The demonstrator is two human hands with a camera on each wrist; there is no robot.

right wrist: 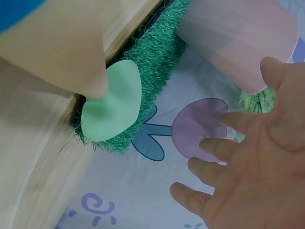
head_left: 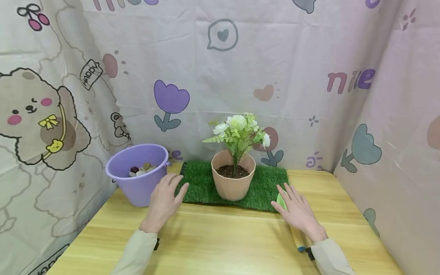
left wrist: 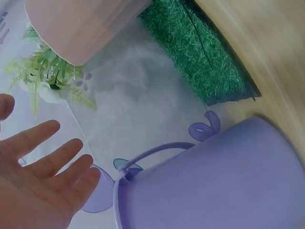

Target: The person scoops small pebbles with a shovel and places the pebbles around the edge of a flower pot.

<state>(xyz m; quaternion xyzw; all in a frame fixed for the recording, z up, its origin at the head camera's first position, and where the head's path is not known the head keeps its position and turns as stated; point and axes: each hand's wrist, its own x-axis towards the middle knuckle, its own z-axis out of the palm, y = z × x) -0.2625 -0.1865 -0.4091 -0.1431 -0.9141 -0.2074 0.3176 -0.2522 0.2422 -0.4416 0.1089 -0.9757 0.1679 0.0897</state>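
A pale pink flowerpot (head_left: 232, 188) stands upright on a green artificial grass mat (head_left: 197, 183). Dark soil fills it around a stem bearing white flowers (head_left: 237, 123) and green leaves. My left hand (head_left: 162, 201) hovers with spread fingers beside a purple bucket (head_left: 139, 193) that has stones (head_left: 140, 172) inside. In the left wrist view this hand (left wrist: 43, 176) holds nothing. My right hand (head_left: 298, 211), fingers extended, is above a small trowel with a green blade (right wrist: 114, 102) and wooden handle (head_left: 297, 240), partly hiding it. The blade lies over the mat's right end.
The wooden table (head_left: 220, 240) extends in front of the mat and to its right. Printed cloth (head_left: 220, 72) hangs behind and at both sides. The bucket's purple handle (left wrist: 159, 149) shows in the left wrist view.
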